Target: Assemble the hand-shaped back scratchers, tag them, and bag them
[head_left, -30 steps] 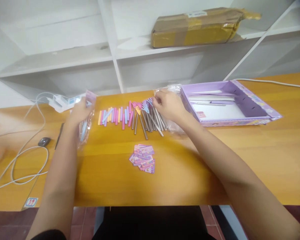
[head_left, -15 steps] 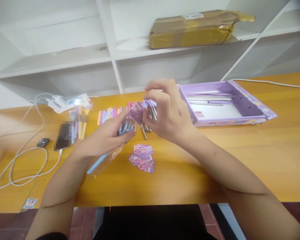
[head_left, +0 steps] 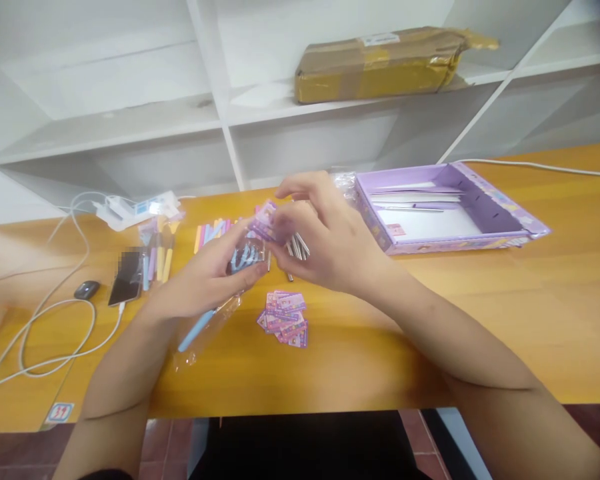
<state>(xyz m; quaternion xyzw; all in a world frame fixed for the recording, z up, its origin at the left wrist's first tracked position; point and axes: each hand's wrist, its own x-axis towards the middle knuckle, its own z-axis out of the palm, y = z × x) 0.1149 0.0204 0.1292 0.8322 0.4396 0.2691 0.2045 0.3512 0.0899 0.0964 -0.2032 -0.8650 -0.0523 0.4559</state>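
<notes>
My left hand (head_left: 213,273) is closed around a clear plastic bag (head_left: 227,308). A light blue stick (head_left: 196,331) shows through its lower end, and a blue ridged part (head_left: 246,256) shows near my thumb. A small purple and pink printed card (head_left: 263,221) sits at the bag's upper end, between my two hands. My right hand (head_left: 325,233) pinches at the card's right edge with curled fingers. Below my hands lies a loose pile of similar cards (head_left: 284,313). Silvery metal rods (head_left: 300,248) lie behind my right hand, partly hidden. Coloured sticks (head_left: 207,233) lie behind my left hand.
An open purple box (head_left: 390,245) with papers and a pen-like item stands at right. Bagged coloured tools (head_left: 160,257), a phone (head_left: 126,277), a black mouse-like object (head_left: 87,289) and white cables are at left. A taped carton (head_left: 370,80) rests on the shelf.
My right hand has moved slightly left and down, closing its fingers nearer the card. The card and bag have shifted a little left. The view has tilted slightly.
</notes>
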